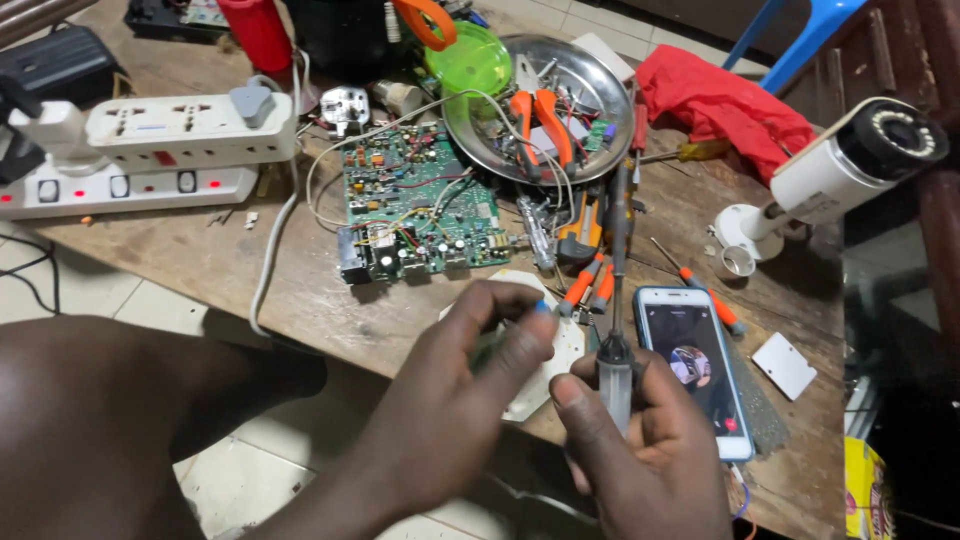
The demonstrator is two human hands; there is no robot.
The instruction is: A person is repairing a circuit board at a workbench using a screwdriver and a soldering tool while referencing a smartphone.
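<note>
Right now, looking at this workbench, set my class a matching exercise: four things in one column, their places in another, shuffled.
Things:
1. Phone
2. Pliers
3. Camera
4. Screwdriver

Places:
A. in the metal bowl
B. held in the right hand
C. flat on the table, right of the hands
D. far right of the table

Pairs: 1-C, 2-A, 3-D, 4-B
</note>
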